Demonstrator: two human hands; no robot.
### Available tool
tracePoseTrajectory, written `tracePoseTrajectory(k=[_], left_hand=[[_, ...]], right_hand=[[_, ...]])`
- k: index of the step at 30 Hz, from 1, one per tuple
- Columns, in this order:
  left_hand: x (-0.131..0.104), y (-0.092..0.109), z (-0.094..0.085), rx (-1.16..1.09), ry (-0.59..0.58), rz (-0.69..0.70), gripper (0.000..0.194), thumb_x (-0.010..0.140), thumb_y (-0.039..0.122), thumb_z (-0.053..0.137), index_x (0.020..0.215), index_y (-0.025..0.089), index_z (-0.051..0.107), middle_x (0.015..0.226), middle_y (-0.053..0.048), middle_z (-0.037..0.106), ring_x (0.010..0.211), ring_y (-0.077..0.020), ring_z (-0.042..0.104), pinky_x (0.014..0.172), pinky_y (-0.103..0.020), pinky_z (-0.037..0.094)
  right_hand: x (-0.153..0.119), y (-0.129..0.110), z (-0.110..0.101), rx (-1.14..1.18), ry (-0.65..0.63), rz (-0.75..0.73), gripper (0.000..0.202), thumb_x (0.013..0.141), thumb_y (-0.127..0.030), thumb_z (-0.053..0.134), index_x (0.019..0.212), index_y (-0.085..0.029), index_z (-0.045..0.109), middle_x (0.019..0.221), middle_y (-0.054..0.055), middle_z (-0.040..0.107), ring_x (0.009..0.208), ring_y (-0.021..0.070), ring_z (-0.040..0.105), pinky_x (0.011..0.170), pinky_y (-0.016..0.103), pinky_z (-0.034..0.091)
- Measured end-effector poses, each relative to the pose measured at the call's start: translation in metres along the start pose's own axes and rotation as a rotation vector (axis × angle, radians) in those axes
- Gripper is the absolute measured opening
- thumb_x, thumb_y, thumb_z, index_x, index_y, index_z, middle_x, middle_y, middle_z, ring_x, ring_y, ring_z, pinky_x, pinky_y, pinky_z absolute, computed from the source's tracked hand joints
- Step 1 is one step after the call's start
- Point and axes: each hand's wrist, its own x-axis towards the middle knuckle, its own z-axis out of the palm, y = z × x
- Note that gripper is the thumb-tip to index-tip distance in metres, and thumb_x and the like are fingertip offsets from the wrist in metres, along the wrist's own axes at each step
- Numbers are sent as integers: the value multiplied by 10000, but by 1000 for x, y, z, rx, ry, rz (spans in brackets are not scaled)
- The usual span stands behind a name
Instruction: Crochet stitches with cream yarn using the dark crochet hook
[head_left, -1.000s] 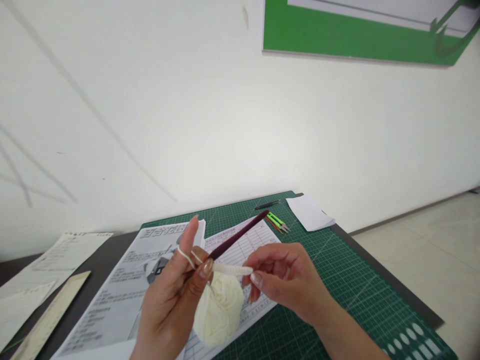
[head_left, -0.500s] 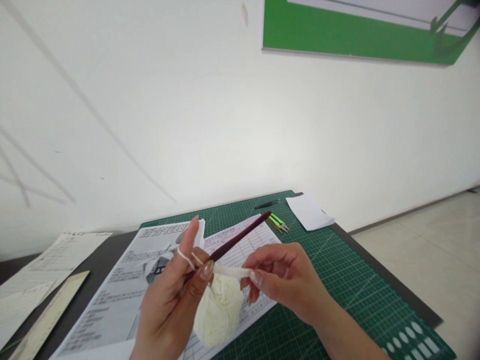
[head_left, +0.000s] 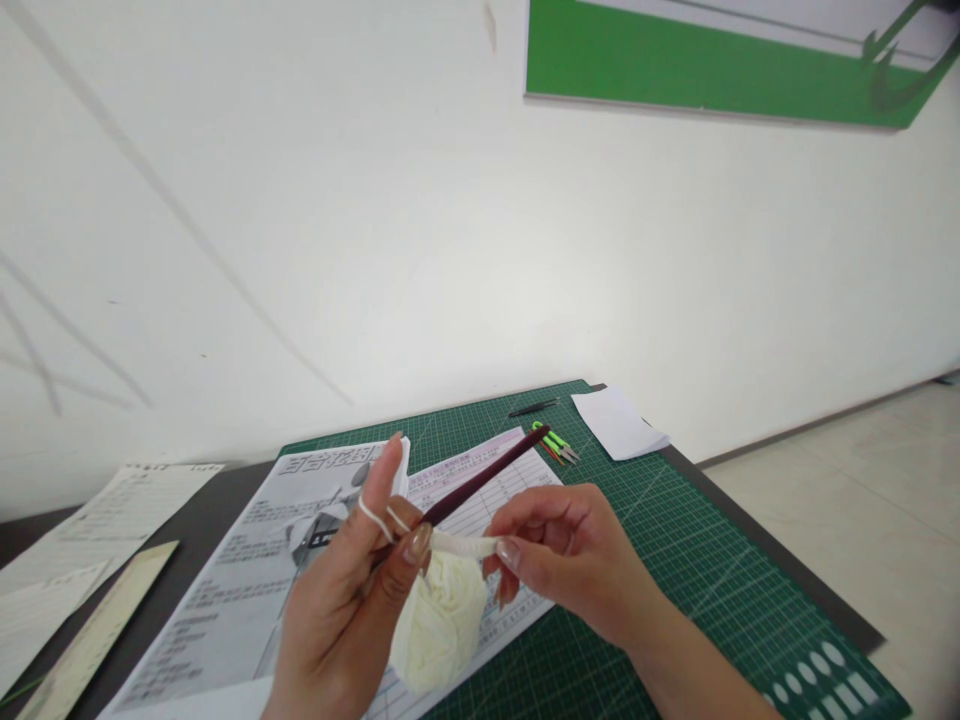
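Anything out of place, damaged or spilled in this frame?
One small thing: a brownish mark high on the white wall, left of the green-edged board; it could be a scuff or chipped paint, I can't tell which. Around the yarn ball and crochet hook, nothing looks spilled or damaged.

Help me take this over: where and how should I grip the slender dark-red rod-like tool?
Probably pinch the slender dark-red tool near its upper end, coming from the far right: that end slants up, bare, while the left hand covers its lower part.

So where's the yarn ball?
Low in the head view, just left of centre, the yarn ball lies on the lined sheet, partly behind the left hand.
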Motion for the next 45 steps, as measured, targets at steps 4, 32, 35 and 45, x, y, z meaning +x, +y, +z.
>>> tracePoseTrajectory(k=[4, 32, 35, 45], left_hand=[[-1, -1, -1, 21, -7, -3, 467, 781, 295, 688, 1221, 421, 598, 686, 57, 507, 600, -87, 450, 562, -167, 419], [0, 3, 4, -127, -67, -71, 483, 774, 249, 702, 1213, 425, 603, 642, 47, 495, 592, -88, 444, 555, -178, 400], [-1, 4, 5, -115, -48, -76, 481, 768, 243, 705, 1208, 416, 611, 657, 43, 508, 596, -90, 444, 559, -183, 406], [-2, 5, 6, -57, -6, -101, 490, 752, 264, 714, 1209, 408, 613, 698, 41, 532, 602, -99, 442, 566, -193, 412]], right_hand=[[0, 0, 0, -4, 3, 1, 116, 614, -182, 808, 657, -128, 714, 529, -8, 704, 431, 58, 617, 460, 158, 536], [1, -3, 2, -62, 4, 80, 193, 579, -229, 819, 646, -120, 675, 529, -16, 665, 398, 54, 568, 407, 161, 500], [1, -2, 2, -77, 4, 94, 201, 569, -236, 826, 643, -122, 678, 519, -21, 656, 380, 51, 551, 392, 162, 496], [1, -3, 3, -82, -1, 108, 233, 535, -231, 849, 631, -121, 669, 517, -28, 649, 378, 52, 553, 392, 165, 496]])
